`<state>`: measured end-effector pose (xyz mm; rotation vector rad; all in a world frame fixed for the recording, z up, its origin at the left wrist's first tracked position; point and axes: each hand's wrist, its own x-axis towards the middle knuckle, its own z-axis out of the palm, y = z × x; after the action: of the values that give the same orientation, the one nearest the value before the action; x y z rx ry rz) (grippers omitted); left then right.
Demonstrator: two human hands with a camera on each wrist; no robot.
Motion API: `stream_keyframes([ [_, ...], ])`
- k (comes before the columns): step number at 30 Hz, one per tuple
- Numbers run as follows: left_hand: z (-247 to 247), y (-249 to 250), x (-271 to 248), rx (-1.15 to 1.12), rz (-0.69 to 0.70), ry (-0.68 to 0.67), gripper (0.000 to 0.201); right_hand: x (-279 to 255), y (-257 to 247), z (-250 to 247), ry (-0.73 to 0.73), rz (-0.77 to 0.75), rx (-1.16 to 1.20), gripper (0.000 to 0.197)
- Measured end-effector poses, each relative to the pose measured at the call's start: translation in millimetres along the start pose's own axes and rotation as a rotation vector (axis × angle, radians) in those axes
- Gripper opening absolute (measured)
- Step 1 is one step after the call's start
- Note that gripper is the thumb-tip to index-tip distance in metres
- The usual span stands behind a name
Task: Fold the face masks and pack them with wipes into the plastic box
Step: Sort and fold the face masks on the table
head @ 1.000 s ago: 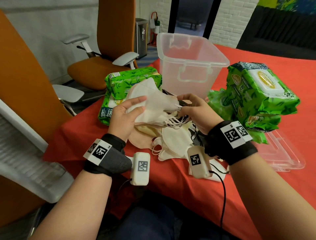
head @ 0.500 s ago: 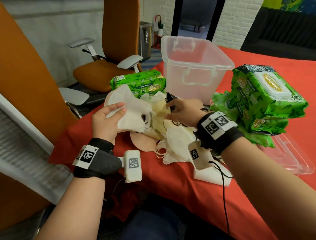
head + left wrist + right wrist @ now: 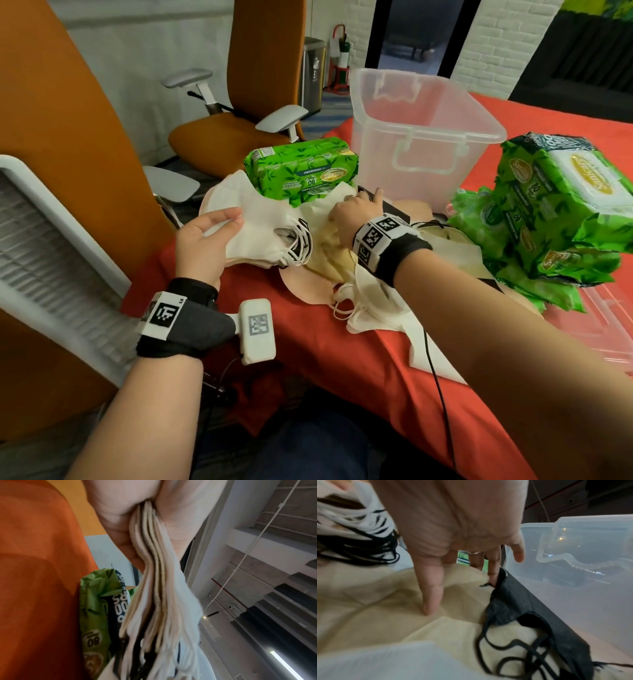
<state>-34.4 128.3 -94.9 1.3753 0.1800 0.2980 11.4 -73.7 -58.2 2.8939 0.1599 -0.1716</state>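
Tablecloth [image 3: 342, 342]: plain red. Box [image 3: 424, 137]: clear, colourless. Wipe packs [image 3: 301, 168]: bright green, leaf print, yellow oval badge, dark band with white lettering. Held masks [image 3: 260, 236]: white, beige and black layers, white and black loops. Loose masks: cream [image 3: 419, 615], one black [image 3: 513, 601]. Chairs [image 3: 260, 61]: orange, grey armrests.

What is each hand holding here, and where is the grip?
Left hand grips the stack of folded masks at its closed edge. Right hand holds nothing.

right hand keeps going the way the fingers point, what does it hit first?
Most likely the black mask beside its fingertips; the right hand already reaches it. Beyond lies the plastic box wall, though depth is uncertain.
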Motion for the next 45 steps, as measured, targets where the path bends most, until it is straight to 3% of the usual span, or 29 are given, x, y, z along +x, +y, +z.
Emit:
stream_keyframes([
  [7,6,-1,-2,0.019,0.027,-0.039,0.022,-3,27,-13,0.185,0.069,0.242,0.026],
  [12,18,1,-10,0.105,0.051,-0.133,0.026,-26,53,-35,0.444,0.093,0.68,0.028],
  [15,33,3,-20,0.135,0.053,-0.219,0.028,-45,54,-46,0.504,0.061,0.96,0.02],
  [19,59,10,-36,0.097,0.033,-0.315,0.009,-64,43,-47,0.491,0.019,1.042,0.013],
  [22,73,11,-45,0.027,0.004,-0.366,0.035,-70,34,-37,0.441,-0.005,1.049,0.025],
  [26,81,15,-54,-0.139,-0.061,-0.441,0.025,-79,21,-20,0.255,-0.157,1.039,0.036],
  [31,82,9,-52,-0.056,-0.035,-0.412,0.009,-84,24,-15,0.174,-0.209,1.254,0.023],
  [34,78,0,-45,0.063,0.005,-0.366,0.025,-82,34,-16,0.239,-0.079,1.377,0.018],
  [38,77,1,-43,0.068,0.071,-0.352,0.03,-80,54,-20,0.458,0.023,1.413,0.004],
  [42,73,2,-42,0.083,0.219,-0.323,0.076,-84,66,-26,0.579,0.046,1.426,0.031],
  [44,72,3,-43,0.104,0.288,-0.341,0.081,-86,65,-28,0.602,0.007,1.396,0.044],
  [45,72,3,-44,0.114,0.321,-0.352,0.078,-87,63,-29,0.605,-0.006,1.383,0.04],
])
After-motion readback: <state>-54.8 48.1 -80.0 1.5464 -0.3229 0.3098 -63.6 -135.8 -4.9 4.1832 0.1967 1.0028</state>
